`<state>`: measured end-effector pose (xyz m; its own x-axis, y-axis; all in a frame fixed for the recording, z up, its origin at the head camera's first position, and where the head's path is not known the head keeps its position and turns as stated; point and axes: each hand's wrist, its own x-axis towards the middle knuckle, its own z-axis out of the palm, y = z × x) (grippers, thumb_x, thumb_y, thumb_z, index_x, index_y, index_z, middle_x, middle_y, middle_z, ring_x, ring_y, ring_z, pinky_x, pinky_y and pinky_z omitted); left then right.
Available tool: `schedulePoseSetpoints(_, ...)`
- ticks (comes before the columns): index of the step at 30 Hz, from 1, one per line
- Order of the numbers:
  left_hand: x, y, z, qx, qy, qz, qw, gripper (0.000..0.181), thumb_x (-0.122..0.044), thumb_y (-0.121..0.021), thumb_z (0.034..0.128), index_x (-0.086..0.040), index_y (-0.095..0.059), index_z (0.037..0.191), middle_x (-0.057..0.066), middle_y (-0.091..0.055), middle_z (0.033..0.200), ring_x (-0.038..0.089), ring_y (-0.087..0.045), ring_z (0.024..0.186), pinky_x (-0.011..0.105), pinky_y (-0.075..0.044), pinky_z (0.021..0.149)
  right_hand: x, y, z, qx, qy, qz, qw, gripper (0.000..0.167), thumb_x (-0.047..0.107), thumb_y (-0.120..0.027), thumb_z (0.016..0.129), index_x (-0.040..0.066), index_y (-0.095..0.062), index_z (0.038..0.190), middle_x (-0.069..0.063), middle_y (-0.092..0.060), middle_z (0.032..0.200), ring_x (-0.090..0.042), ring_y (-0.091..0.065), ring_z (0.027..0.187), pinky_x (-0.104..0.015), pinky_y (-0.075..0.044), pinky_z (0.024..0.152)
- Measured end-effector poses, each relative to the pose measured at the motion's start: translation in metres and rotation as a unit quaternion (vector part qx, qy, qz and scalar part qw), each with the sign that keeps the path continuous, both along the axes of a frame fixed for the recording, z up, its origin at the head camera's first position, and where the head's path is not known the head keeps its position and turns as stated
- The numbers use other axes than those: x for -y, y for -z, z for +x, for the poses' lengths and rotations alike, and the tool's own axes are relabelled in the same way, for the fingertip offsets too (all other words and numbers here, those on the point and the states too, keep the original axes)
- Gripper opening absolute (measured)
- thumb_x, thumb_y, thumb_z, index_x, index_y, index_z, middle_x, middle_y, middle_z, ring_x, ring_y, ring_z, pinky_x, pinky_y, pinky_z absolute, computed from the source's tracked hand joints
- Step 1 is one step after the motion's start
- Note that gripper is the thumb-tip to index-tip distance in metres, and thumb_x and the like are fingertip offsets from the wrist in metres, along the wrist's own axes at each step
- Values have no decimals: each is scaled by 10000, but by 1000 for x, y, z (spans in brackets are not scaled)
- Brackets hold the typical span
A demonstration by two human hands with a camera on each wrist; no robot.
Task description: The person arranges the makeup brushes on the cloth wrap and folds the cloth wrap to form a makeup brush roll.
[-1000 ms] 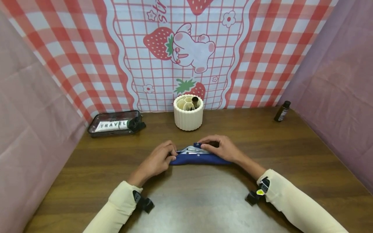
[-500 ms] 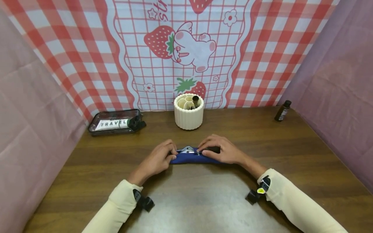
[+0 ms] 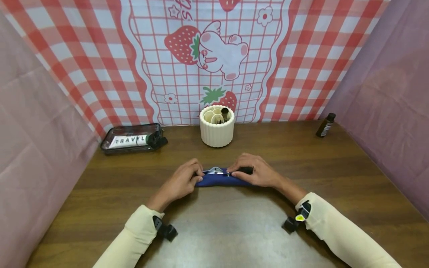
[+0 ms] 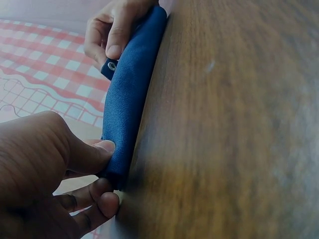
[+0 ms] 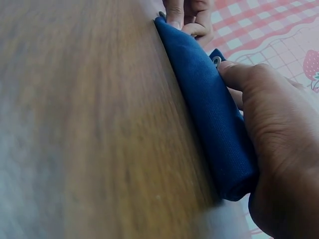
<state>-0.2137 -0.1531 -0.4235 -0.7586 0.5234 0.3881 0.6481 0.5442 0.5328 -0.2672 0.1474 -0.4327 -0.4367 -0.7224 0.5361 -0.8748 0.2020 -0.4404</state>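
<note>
A long blue fabric pouch (image 3: 219, 181) lies across the table in front of me. Its mouth gapes in the head view, showing a pale lining (image 3: 214, 170) with something shiny inside that I cannot make out. My left hand (image 3: 183, 179) pinches the pouch's left end between thumb and fingers. Near the middle of the top edge, my right hand (image 3: 256, 171) pinches a short blue tab with a metal snap (image 4: 111, 65). That tab stands by the pouch's front edge, and I cannot tell whether the snap is fastened. The right hand partly covers the pouch's right part.
Behind the pouch stands a cream ribbed holder (image 3: 216, 132) with a dark-topped item in it. At the back left lies a clear black-edged travel case (image 3: 130, 139) with a tube inside. A small dark bottle (image 3: 326, 125) is at the back right. Cloth hangs on three sides.
My right hand has brought the snap tab down from above the gaping mouth to the pouch's front edge. The mouth looks narrower. My left hand keeps its grip on the left end.
</note>
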Motion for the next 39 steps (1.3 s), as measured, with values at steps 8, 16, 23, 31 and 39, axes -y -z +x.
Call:
schedulePoseSetpoints(8,0,-1,0,-14,23,-22,10000,129,66,-719,872,-41,-648,858,43,-602,962,179,-589,956,358,-503,843,-4,-1,0,-181,57,340,9992,172,271,-711,936,281,-766,1099,111,-673,1158,-92,-575,1103,-360,-482,923)
schedulePoseSetpoints(16,-2,0,0,-14,38,-23,10000,128,67,-718,873,-39,-649,856,42,-598,959,176,-588,946,355,-504,833,-5,-3,3,-193,123,800,9965,158,410,-710,929,329,-732,1063,112,-630,1231,-83,-529,1148,-360,-462,940)
schedulePoseSetpoints(23,-1,0,-1,-112,62,8,9999,142,73,-724,860,-45,-645,851,44,-601,964,182,-593,949,362,-503,833,0,-7,6,371,481,1177,9912,187,510,-728,890,388,-695,1028,129,-604,1284,-81,-479,1193,-392,-433,966)
schedulePoseSetpoints(31,0,-1,0,38,-7,-60,10000,115,61,-713,878,-34,-649,867,51,-603,983,186,-591,967,366,-502,848,2,-5,9,135,463,1075,9930,119,459,-718,917,373,-729,998,136,-610,1282,-86,-492,1171,-399,-448,933)
schedulePoseSetpoints(39,1,2,1,107,-69,-83,9999,111,50,-713,885,-41,-652,868,40,-603,990,178,-594,970,363,-505,849,2,-1,8,-164,214,949,9951,64,406,-709,938,350,-725,965,122,-615,1241,-72,-486,1165,-358,-448,942)
